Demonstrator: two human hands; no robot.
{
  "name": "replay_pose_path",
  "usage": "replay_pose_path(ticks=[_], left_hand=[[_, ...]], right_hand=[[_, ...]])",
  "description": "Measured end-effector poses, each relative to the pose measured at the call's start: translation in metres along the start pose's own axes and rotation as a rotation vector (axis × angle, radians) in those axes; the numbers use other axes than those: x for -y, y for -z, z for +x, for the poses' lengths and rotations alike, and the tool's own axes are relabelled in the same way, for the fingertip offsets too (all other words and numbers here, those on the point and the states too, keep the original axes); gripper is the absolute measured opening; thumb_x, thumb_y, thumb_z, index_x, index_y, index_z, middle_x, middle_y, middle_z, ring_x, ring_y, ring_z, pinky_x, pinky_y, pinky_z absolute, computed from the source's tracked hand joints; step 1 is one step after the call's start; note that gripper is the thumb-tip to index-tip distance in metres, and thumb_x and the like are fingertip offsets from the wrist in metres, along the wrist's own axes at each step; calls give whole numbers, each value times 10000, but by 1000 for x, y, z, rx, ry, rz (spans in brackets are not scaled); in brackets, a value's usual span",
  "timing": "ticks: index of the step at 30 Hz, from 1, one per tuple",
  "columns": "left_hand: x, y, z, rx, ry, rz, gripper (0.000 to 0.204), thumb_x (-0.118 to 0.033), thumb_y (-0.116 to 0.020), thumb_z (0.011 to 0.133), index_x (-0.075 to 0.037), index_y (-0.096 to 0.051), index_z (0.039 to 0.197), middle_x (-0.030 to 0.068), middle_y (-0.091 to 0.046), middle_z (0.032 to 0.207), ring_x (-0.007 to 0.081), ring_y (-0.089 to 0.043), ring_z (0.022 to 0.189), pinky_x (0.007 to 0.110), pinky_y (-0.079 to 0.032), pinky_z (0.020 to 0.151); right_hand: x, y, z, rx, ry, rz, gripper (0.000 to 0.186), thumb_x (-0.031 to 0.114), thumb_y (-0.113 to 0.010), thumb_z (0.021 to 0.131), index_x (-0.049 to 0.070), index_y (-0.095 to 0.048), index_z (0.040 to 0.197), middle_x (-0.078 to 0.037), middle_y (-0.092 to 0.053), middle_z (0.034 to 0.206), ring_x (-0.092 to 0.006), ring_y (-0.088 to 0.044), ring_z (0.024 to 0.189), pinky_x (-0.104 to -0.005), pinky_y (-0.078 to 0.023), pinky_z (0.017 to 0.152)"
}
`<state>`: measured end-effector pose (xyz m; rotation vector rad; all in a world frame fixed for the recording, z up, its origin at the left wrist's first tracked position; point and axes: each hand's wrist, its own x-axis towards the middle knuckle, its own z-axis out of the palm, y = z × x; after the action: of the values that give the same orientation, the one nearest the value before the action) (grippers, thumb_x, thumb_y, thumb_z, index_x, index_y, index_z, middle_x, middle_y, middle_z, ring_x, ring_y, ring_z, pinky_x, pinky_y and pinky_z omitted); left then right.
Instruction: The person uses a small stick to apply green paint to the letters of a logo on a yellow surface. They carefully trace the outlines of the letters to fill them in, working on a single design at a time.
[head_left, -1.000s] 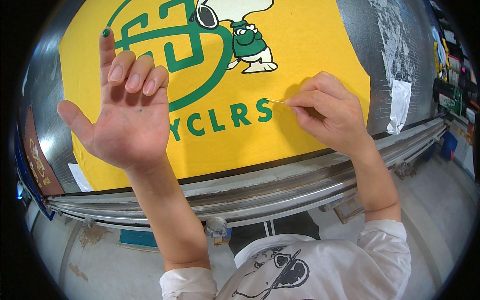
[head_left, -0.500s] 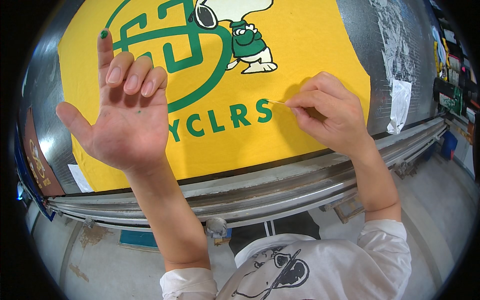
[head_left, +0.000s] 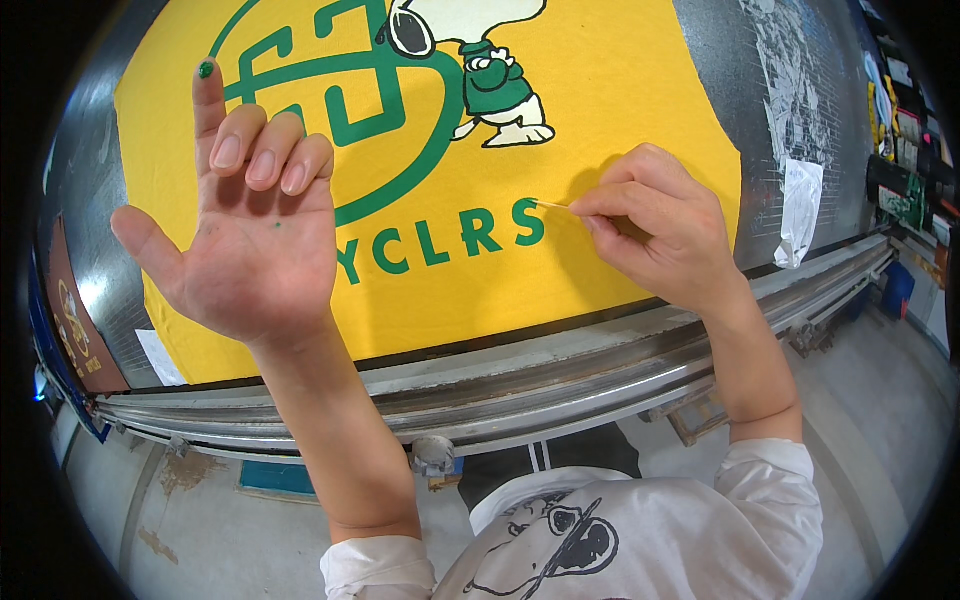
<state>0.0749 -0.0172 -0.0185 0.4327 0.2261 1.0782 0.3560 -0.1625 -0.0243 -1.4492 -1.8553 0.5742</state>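
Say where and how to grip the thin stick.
Probably best to pinch the thin stick by its right part, coming from the right, as the right hand does: it's slender, and that leaves its left tip, by the last green letter, uncovered.

White shirt (head_left: 700, 530), black cartoon print (head_left: 598, 546).

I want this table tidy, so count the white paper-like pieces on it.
2: one piece right of the yellow fabric, beyond the right hand; another piece at the fabric's lower-left edge. More may be hidden underneath the fabric.
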Motion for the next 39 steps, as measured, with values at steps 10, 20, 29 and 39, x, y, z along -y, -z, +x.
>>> replay_pose_path(ticks=[10,20,29,39], left_hand=[[-1,2,0,5,1,7,952,-776,-198,1052,20,-454,1505,53,-469,905,199,-426,807,353,-378,778],[-1,1,0,-8,0,3,931,-765,-216,1056,16,-449,1506,53,-471,904,199,-427,800,356,-380,774],[0,2,0,11,0,15,957,-777,-187,1053,22,-455,1505,54,-473,906,199,-425,801,352,-379,777],[-1,2,0,5,3,20,968,-781,-183,1050,24,-459,1511,52,-479,911,196,-433,806,348,-382,778]], right_hand=[[1,2,0,26,-28,11,198,-54,-781,770,54,-755,935,-57,-647,851,-235,-642,803,-350,-518,679],[0,1,0,7,-16,14,216,-82,-788,747,33,-766,928,-56,-653,846,-213,-630,773,-322,-488,629],[1,0,1,9,3,-1,201,-66,-781,764,45,-747,928,-60,-637,844,-238,-633,791,-352,-512,681],[1,0,0,9,-15,4,198,-63,-776,771,47,-747,934,-58,-639,841,-235,-630,782,-352,-509,678]])
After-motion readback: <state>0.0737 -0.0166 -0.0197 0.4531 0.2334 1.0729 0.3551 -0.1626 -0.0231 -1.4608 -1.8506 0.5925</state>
